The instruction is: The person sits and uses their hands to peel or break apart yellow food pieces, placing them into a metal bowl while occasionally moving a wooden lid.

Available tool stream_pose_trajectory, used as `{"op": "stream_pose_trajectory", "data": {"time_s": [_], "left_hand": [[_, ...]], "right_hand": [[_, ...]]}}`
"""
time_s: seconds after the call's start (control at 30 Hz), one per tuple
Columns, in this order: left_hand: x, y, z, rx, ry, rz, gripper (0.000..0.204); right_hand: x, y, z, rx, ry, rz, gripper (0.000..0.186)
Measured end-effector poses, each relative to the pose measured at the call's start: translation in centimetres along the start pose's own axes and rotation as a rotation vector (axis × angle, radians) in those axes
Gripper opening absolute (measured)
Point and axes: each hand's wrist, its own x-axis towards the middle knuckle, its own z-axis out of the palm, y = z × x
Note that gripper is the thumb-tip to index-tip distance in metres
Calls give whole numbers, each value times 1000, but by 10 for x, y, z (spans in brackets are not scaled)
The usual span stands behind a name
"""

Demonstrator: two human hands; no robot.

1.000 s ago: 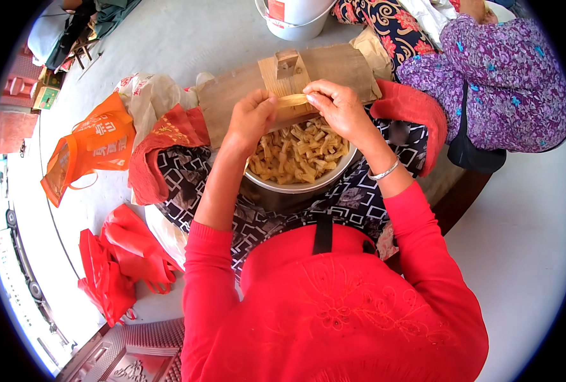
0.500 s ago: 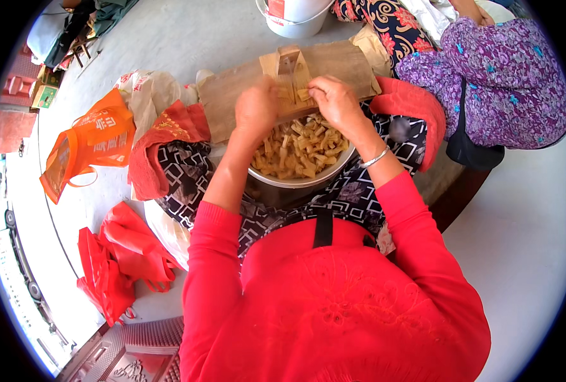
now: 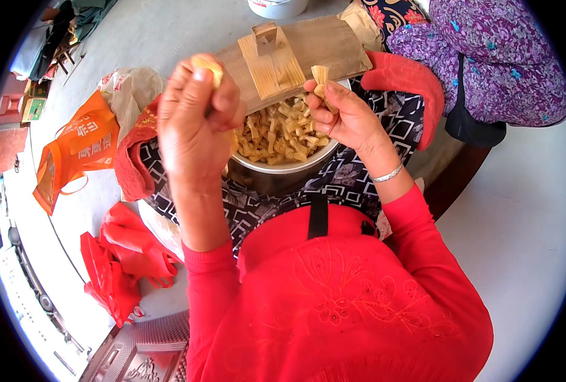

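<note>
My left hand (image 3: 197,121), a little blurred, is raised left of the board with its fingers closed on a pale yellow piece (image 3: 208,70). My right hand (image 3: 349,118) pinches a yellowish fan-shaped piece (image 3: 320,76), narrow in the middle and flared at the top. Below and between the hands, a round metal pot (image 3: 283,170) sits in my lap, filled with many similar yellow-brown pieces (image 3: 283,134). Across its far side lies a wooden board (image 3: 324,48), and fixed on it is a small wooden frame (image 3: 273,57) with an upright end.
Red towels (image 3: 407,83) drape over my knees. An orange bag (image 3: 82,140) and red bags (image 3: 127,254) lie to the left. A white bucket (image 3: 278,6) stands at the far side. Another person in purple floral clothing (image 3: 486,70) sits at the right, with a black strap hanging down.
Both hands have come away from the wooden frame. The left rose and moved left with a yellow piece; the right drew back toward me, holding the fan-shaped piece. The view has shifted slightly.
</note>
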Motion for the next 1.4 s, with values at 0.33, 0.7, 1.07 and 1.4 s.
{"op": "stream_pose_trajectory", "data": {"time_s": [0.33,0.7,1.07,1.4], "left_hand": [[-32,-51,26,642,151,-198,16],[-61,-114,-8,547,-9,-721,19],[-61,-120,-17,577,85,-267,30],[-63,-126,-10,153,89,-553,11]], "right_hand": [[-41,8,69,-1536,341,-852,39],[-34,34,21,-1911,480,-542,26],[-53,48,68,-632,148,-86,22],[-21,46,37,-1688,496,-510,17]]}}
